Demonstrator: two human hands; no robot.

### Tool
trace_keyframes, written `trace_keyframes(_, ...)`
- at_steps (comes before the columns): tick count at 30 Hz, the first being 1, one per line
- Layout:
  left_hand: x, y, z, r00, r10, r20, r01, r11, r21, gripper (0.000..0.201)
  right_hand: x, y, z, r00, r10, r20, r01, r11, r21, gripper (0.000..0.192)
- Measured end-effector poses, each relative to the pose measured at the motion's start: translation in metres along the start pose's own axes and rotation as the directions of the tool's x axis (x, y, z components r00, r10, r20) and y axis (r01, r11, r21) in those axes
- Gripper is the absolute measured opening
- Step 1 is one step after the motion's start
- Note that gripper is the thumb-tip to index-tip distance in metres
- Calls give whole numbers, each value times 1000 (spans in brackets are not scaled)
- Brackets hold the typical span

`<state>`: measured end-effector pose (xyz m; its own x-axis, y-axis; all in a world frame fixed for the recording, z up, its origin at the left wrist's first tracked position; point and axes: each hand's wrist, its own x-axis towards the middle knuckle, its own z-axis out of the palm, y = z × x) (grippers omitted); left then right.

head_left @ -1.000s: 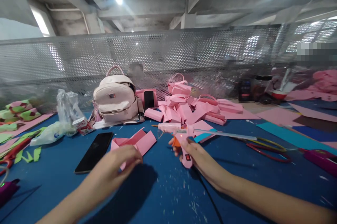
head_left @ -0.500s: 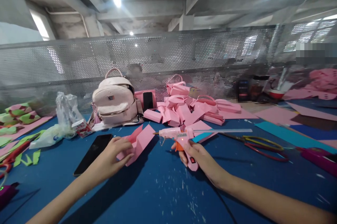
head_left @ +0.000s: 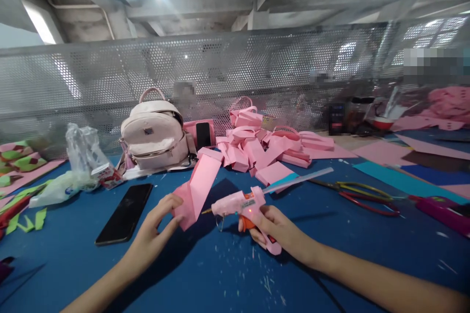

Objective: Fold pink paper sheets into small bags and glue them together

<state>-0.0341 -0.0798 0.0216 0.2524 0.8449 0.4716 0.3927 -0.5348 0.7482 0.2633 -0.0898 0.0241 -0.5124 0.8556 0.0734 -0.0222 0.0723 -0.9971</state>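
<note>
Pinched in my left hand is a folded pink foam sheet, held tilted up above the blue table. My right hand is wrapped round the handle of a pink hot glue gun, with fingers at its orange trigger. A long clear glue stick juts from the back of the gun. The metal nozzle points left at the lower edge of the pink sheet, a small gap apart. A small red light glows on the gun's body.
A black phone lies left of my left hand. Behind stand a cream backpack and a heap of folded pink pieces. Scissors and a purple glue gun lie right. Plastic bags sit left.
The pink sheet has been turned more upright in my left hand. The glue gun has tipped, its nozzle lower and its glue stick slanting upward. The whole view has shifted slightly.
</note>
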Motion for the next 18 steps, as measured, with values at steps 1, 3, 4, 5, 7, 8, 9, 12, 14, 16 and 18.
trace_keyframes(1, 0, 3, 0, 1000, 3, 22, -3, 1000, -14, 19, -1, -1, 1, 1000, 2, 8, -2, 1000, -13, 56)
trace_keyframes(3, -2, 8, 0, 998, 22, 65, -19, 999, -49, 23, -3, -5, 2, 999, 3, 33, -1, 999, -51, 56)
trace_keyframes(4, -2, 11, 1, 997, 29, 74, -24, 997, -67, 25, -5, -7, 3, 999, 4, 48, -1, 997, -73, 57)
trace_keyframes(5, -3, 13, 2, 996, 32, 79, -25, 996, -84, 26, -6, -8, 4, 998, 8, 59, -2, 996, -94, 57)
trace_keyframes(7, -5, 16, 5, 996, 26, 84, -17, 994, -109, 26, -10, -10, 7, 997, 21, 68, -12, 992, -126, 57)
trace_keyframes(8, -6, 17, 6, 996, 22, 89, -12, 993, -119, 26, -11, -11, 8, 997, 25, 71, -15, 990, -137, 57)
trace_keyframes(9, -7, 18, 7, 995, 20, 95, -8, 992, -128, 26, -13, -11, 9, 997, 28, 72, -17, 989, -146, 56)
trace_keyframes(12, -9, 19, 8, 994, 25, 105, -10, 990, -140, 25, -16, -12, 13, 998, 29, 60, -18, 984, -176, 56)
trace_keyframes(14, -9, 19, 9, 994, 30, 101, -16, 990, -138, 25, -17, -13, 15, 999, 30, 42, -22, 981, -195, 55)
trace_keyframes(16, -9, 19, 9, 995, 34, 91, -21, 990, -140, 26, -18, -14, 15, 999, 29, 33, -21, 978, -207, 56)
trace_keyframes(18, -9, 19, 10, 995, 35, 91, -21, 989, -145, 27, -17, -16, 14, 999, 31, 32, -24, 977, -213, 56)
